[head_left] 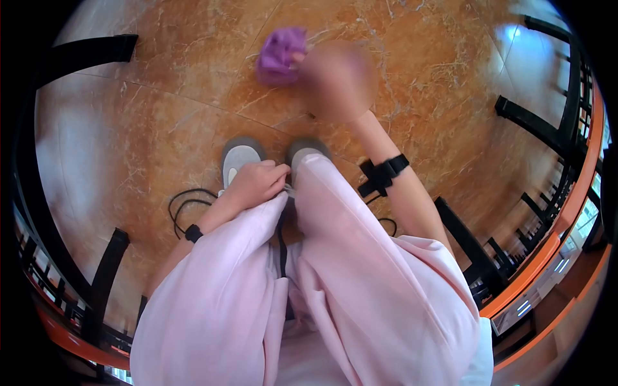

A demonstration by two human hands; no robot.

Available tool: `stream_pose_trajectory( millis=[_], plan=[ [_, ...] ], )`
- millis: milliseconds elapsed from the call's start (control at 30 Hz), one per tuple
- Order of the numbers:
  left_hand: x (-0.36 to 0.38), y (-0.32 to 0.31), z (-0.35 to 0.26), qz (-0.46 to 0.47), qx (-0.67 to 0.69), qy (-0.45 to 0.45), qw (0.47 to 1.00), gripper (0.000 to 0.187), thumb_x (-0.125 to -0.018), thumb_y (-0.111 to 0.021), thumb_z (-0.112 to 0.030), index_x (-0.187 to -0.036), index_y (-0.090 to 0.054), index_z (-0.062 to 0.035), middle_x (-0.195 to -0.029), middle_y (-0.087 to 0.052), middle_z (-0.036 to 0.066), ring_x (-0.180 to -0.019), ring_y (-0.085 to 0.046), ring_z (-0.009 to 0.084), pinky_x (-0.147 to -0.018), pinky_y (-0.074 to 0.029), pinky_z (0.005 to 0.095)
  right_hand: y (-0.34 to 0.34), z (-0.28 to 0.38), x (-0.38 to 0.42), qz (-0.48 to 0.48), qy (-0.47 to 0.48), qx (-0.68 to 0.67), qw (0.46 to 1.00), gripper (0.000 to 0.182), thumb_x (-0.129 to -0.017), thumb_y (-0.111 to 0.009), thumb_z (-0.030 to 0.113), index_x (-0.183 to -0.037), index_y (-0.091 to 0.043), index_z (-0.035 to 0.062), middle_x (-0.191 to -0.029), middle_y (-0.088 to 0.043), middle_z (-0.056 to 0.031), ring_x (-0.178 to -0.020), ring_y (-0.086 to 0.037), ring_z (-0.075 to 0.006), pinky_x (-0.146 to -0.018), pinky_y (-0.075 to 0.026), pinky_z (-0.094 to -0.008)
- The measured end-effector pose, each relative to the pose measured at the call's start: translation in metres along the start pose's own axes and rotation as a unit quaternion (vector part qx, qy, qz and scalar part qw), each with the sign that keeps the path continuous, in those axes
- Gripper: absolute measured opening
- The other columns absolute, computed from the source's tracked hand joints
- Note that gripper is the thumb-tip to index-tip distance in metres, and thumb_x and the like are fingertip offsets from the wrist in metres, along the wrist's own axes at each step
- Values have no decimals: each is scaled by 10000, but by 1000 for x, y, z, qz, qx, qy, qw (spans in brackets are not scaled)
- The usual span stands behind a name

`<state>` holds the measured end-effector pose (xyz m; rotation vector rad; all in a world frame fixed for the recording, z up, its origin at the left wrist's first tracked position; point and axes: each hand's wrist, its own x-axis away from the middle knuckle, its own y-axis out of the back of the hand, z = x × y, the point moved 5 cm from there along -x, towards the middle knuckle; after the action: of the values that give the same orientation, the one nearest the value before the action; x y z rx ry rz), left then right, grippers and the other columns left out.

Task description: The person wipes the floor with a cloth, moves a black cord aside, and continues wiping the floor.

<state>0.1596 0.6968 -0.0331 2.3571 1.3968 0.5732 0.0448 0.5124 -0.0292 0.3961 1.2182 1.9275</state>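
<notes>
One purple cloth (280, 55) sits bunched in your right hand (336, 80), pressed against the marble floor (161, 128) mid-wipe; next, sweep it outward. Your left hand (256, 183) is clenched on your trouser leg (219, 283).

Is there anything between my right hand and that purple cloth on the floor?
Nothing visible. The right hand, though blurred, is already at the purple cloth on the marble floor, apparently touching its right edge. The left hand rests on the trouser knee.

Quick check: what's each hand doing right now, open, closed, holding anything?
Left hand: closed, grip on the pink trouser fabric at the knee.
Right hand: blurred, at the purple cloth on the floor; grip cannot be told.
</notes>
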Motion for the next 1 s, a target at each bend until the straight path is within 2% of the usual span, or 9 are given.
stream_pose_trajectory(
  millis=[67,167,233,300,400,567,767,933,1000],
  plan=[
    [0,1,0,-4,4,-5,1000,81,-797,-569,-110,-848,-604,-60,-641,-543,124,-584,-557,291,-527,-440,387,-2,15,11,125,95,-32,987,603,-597,-553,-80,-1139,-618,176,-1143,-593,-45,-974,-552,-262,-840,-464,-356],
    [-1,0,1,5,2,12,1000,103,-810,-560,-162,-831,-600,-70,-644,-540,132,-600,-560,310,-534,-441,408,25,20,26,163,59,-131,976,629,-582,-533,-102,-1140,-625,172,-1134,-604,-34,-1006,-552,-260,-848,-456,-353],
    [0,1,0,6,-2,6,1000,114,-815,-560,-177,-840,-599,-73,-648,-544,128,-601,-560,308,-534,-443,406,40,18,39,121,21,-157,980,645,-563,-520,-116,-1150,-621,132,-1126,-609,-75,-1050,-547,-263,-889,-434,-343],
    [0,1,1,7,1,4,1000,117,-817,-559,-181,-844,-598,-74,-648,-541,126,-599,-559,307,-533,-443,405,60,-2,52,-71,-123,-208,968,571,-630,-556,-121,-1150,-620,106,-1138,-593,-96,-1043,-547,-254,-891,-433,-318],
    [1,-1,1,10,-1,0,1000,120,-818,-558,-185,-848,-597,-76,-647,-536,123,-592,-556,305,-529,-444,403,66,-32,73,-175,-225,-240,928,516,-672,-542,-129,-1146,-614,62,-1144,-582,-135,-1082,-537,-250,-931,-406,-312],
    [1,-2,2,8,-3,1,1000,119,-817,-560,-185,-843,-595,-75,-644,-527,121,-586,-554,304,-525,-443,402,84,-44,80,-183,-233,-188,937,482,-700,-536,-118,-1143,-614,53,-1149,-580,-131,-1081,-539,-250,-932,-409,-316],
    [0,-2,1,5,-6,0,1000,118,-813,-564,-182,-840,-598,-72,-637,-531,123,-579,-553,303,-523,-443,399,58,-27,31,-120,-137,-50,982,525,-674,-599,-52,-1170,-603,120,-1125,-599,-91,-1008,-553,-289,-866,-446,-351],
    [1,-1,1,12,-11,-2,1000,83,-792,-571,-108,-850,-602,-58,-644,-542,122,-585,-554,287,-521,-431,389,7,8,-28,-55,-4,-46,997,561,-673,-543,-73,-1187,-586,146,-1126,-605,-65,-1005,-553,-278,-869,-447,-361],
    [0,-2,2,4,-4,-1,1000,82,-792,-570,-107,-850,-601,-57,-646,-542,124,-587,-555,289,-523,-432,389,-14,25,-36,-35,96,-42,994,478,-686,-555,-3,-1144,-599,128,-1072,-622,-43,-930,-559,-250,-815,-461,-358]
  ],
)
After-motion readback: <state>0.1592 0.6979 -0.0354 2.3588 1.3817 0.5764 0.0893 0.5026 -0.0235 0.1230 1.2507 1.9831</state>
